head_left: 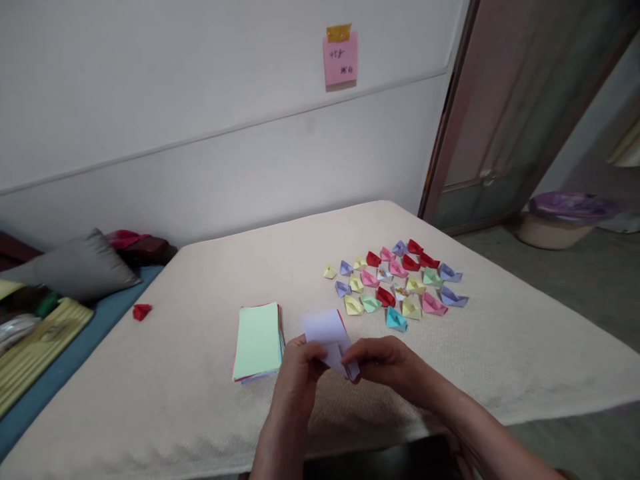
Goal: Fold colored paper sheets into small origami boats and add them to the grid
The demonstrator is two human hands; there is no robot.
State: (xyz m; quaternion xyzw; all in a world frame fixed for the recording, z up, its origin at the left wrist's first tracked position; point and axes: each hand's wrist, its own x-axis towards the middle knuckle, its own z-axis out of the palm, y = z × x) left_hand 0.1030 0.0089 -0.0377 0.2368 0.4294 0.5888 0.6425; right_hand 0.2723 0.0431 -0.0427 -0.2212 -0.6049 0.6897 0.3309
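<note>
A pale lavender sheet of paper [324,328], with a red edge showing along its right side, is held up between both hands above the near part of the table. Its lower part is folded over. My left hand [301,365] pinches the paper's left side, thumb on top. On the lower right corner, my right hand [384,363] grips the folded part between thumb and fingers. Left of the hands lies a stack of coloured paper [257,341] with a light green sheet uppermost. Beyond my right hand sit several small folded paper boats [397,320] in many colours.
A cream cloth covers the table [200,347]. A small red folded paper piece [142,311] lies near its left edge. Off to the left are a grey pillow [85,267] and a yellow slatted item [45,350]. A lined basin [555,230] stands on the floor at right.
</note>
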